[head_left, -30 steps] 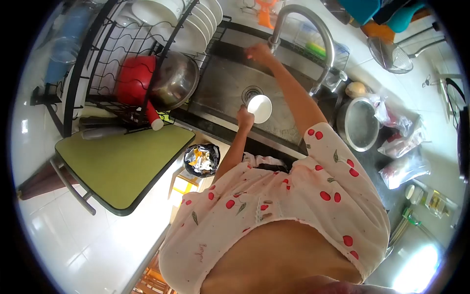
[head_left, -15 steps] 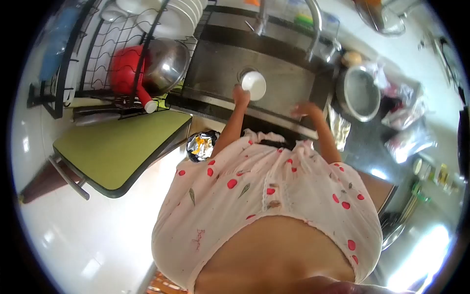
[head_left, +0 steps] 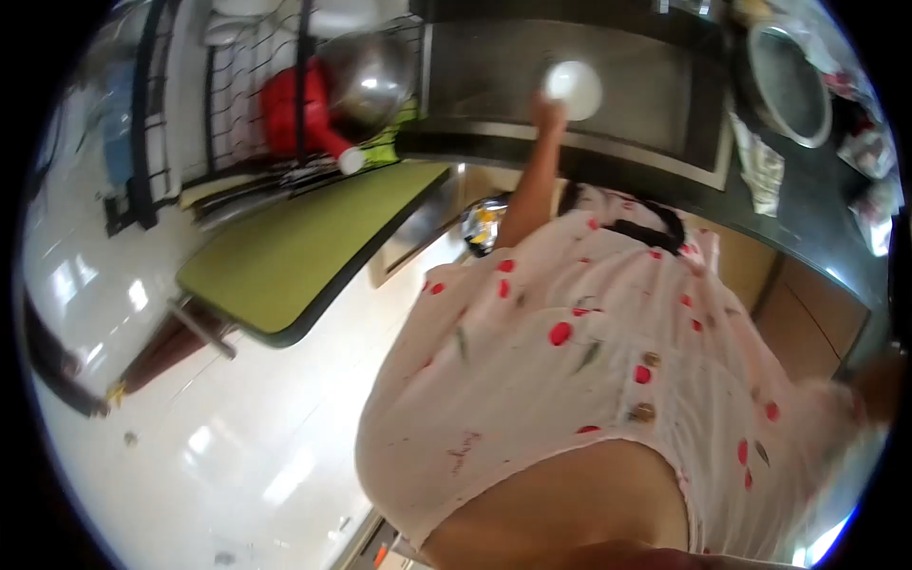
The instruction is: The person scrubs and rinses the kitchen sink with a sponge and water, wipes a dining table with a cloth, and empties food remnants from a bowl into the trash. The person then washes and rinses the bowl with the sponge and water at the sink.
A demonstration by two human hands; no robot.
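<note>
My left hand is closed on the near left edge of a small white bowl. It holds the bowl over the metal sink, and some of the fingers are hidden behind it. On the far right, my right arm is a brown smear beyond the sleeve. The right hand itself lies outside the picture or is lost in the dark edge.
A black wire dish rack stands left of the sink, holding a red-handled pan and a steel bowl. A green-topped stool or small table is below it. A grey basin sits on the right counter.
My right arm has swung from the sink's front edge out to the far right. My left hand keeps the bowl over the sink. The whole view has shifted.
</note>
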